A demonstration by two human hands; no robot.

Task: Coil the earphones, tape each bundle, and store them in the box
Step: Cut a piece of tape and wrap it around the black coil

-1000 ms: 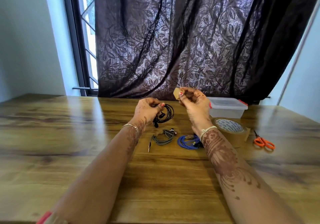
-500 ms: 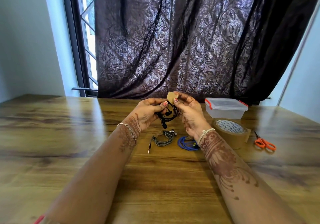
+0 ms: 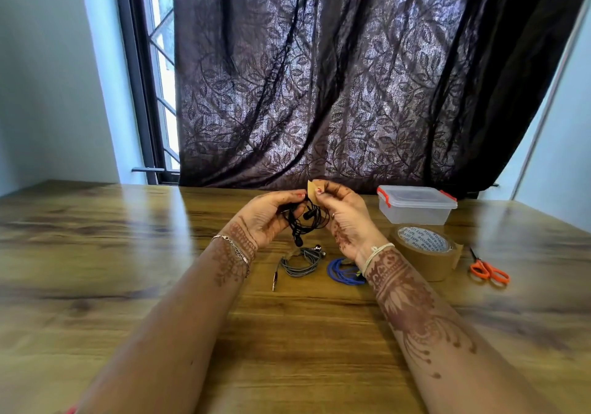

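A person's left hand (image 3: 271, 217) curls its fingers round a coil of black earphones (image 3: 308, 223), held left of the lidded box (image 3: 415, 209). The right hand (image 3: 347, 218) pinches a tape piece (image 3: 312, 190) at the coil's top. The cord looks light and springy, so it is probably best gripped across the gathered loops.

My table (image 3: 96, 254), left to right.
My left hand (image 3: 271, 215) holds the earphone bundle (image 3: 308, 222), my right hand (image 3: 345, 218) a tape piece (image 3: 311, 189) atop it; below lie left coil (image 3: 300, 265), right coil (image 3: 343, 273), tape roll (image 3: 425, 254), scissors (image 3: 489, 271); the box (image 3: 415, 206) stands behind the roll.
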